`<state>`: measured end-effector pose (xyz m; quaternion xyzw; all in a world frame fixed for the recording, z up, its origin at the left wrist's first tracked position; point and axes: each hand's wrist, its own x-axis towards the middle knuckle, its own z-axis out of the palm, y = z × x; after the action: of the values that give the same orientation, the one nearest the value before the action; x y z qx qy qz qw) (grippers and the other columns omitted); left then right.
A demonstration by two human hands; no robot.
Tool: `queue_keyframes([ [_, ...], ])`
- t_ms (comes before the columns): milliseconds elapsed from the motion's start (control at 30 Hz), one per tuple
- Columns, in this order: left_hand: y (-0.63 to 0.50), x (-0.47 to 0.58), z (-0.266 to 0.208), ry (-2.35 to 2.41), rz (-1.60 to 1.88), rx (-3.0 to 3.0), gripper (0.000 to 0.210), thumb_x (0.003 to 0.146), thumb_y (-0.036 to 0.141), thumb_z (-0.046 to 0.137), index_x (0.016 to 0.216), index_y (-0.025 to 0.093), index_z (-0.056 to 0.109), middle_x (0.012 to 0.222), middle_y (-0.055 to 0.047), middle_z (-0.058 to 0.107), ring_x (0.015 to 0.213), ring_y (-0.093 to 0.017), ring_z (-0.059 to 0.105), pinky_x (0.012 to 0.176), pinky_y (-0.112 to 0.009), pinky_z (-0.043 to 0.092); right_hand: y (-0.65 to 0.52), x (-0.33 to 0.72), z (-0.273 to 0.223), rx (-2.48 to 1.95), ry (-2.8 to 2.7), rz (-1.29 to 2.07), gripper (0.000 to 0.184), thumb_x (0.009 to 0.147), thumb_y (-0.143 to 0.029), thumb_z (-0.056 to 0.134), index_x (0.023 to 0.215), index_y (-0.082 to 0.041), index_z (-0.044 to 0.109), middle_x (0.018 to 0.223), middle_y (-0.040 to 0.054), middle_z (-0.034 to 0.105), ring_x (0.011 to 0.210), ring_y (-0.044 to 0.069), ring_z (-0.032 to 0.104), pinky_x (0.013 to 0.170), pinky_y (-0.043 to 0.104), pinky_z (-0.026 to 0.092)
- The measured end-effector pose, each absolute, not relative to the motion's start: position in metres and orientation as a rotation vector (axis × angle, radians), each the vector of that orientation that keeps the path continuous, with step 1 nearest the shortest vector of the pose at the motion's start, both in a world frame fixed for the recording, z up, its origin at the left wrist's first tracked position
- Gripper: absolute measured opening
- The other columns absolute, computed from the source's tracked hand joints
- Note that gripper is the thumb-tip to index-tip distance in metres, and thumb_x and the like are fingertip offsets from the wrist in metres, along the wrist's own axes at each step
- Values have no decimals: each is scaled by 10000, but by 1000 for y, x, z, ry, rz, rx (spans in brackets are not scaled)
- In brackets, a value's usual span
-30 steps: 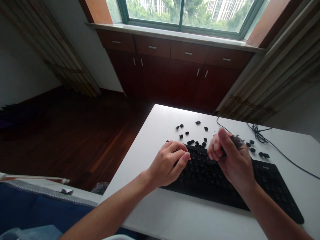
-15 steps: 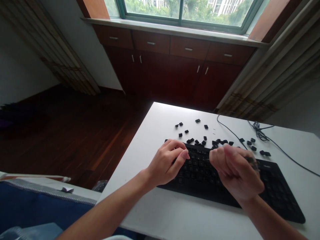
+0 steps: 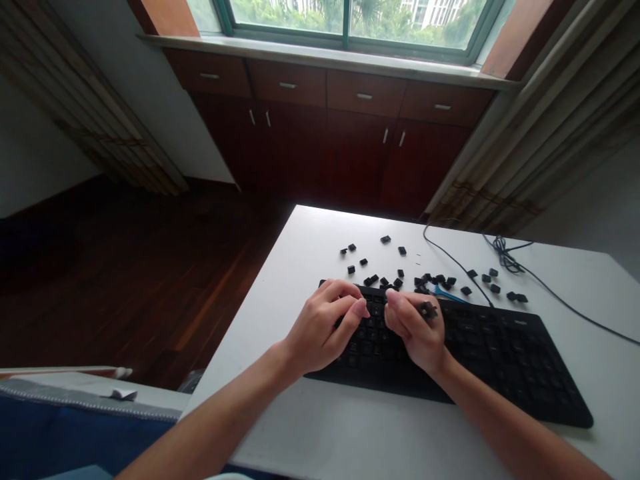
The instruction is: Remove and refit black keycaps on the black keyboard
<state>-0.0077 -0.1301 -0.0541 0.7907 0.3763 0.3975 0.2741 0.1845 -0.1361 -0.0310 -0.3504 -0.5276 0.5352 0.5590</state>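
A black keyboard (image 3: 500,353) lies slanted on the white table, some of its left part hidden under my hands. My left hand (image 3: 327,327) is over its left end, fingers curled and thumb tip close to the fingertips; whatever they may pinch is hidden. Beside it, my right hand (image 3: 417,330) is closed in a fist around a screwdriver (image 3: 429,310), whose dark fluted handle end sticks out behind the fist. The screwdriver's tip is hidden by the fingers. Several loose black keycaps (image 3: 373,280) are scattered behind the keyboard.
A blue brush (image 3: 447,293) lies among keycaps at the keyboard's back edge. The keyboard's black cable (image 3: 510,257) is bundled at the table's back right. The white table's (image 3: 270,267) left edge borders dark floor. A blue chair or cushion (image 3: 75,433) is at lower left.
My right hand has come down and left, closer to my left hand, uncovering the blue brush. My left hand keeps its place on the keyboard. The view has shifted slightly.
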Motion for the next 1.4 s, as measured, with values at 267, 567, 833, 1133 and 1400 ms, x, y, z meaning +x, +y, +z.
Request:
queue_keyframes([
  [267, -130, -7, -54, 1005, 1050, 2146, 297, 1025, 231, 451, 918, 198, 726, 1028, -72, 651, 989, -193, 599, 908, -353, 498, -140, 189, -35, -863, -1320, 1198, 557, 996, -412, 528, 509, -211, 344, 466, -50, 289, 427, 92, 261, 448, 297, 221],
  [567, -130, -7, -53, 1011, 1032, 2158, 272, 1017, 207, 468, 919, 196, 722, 1029, -65, 644, 985, -185, 603, 903, -346, 496, -136, 188, -38, -872, -1268, 1245, 554, 993, -376, 561, 502, -201, 372, 442, -54, 324, 417, 83, 276, 446, 293, 214],
  [833, -128, -5, -55, 1001, 953, 2267, 151, 974, 195, 554, 956, 196, 704, 1054, -74, 653, 994, -198, 611, 887, -343, 518, -138, 251, -16, -1118, -1718, 935, 505, 1002, -446, 520, 559, -202, 517, 501, -15, 503, 454, 106, 448, 470, 272, 335],
  [1133, -79, 9, -6, 1089, 466, 2481, 250, 1021, 361, 478, 1103, 237, 679, 1138, -52, 665, 1010, -209, 636, 852, -342, 506, -76, 352, 44, -2288, -2107, 507, 388, 904, -562, 570, 855, -218, 742, 748, 64, 727, 622, 207, 639, 522, 295, 400],
  [1400, -44, 39, 42, 1124, 39, 2646, 320, 1018, 430, 451, 1043, 255, 717, 1010, -33, 698, 851, -208, 662, 715, -314, 460, -57, 333, 24, -2306, -2150, 769, 181, 828, -312, 687, 983, -246, 756, 988, 59, 754, 827, 217, 687, 630, 283, 452],
])
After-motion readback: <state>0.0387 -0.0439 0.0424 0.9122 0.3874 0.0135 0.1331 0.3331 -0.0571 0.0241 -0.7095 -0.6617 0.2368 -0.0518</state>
